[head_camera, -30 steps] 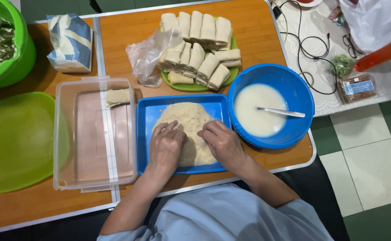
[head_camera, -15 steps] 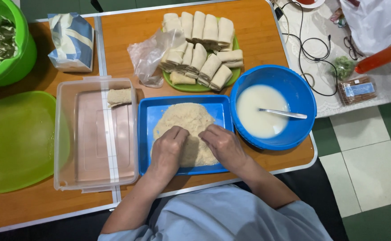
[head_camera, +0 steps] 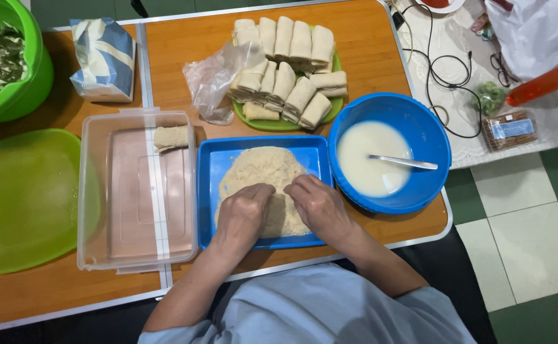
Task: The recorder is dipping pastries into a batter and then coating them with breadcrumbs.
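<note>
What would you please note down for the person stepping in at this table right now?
Left hand and right hand: both pressed into the breadcrumbs in the blue tray, fingers curled; whether a roll lies under them is hidden.
Done: one crumbed roll lies in the clear plastic container.
Left: a pile of uncoated rolls on the green plate.
Blue bowl of white batter, with a spoon, sits right of the tray.
</note>
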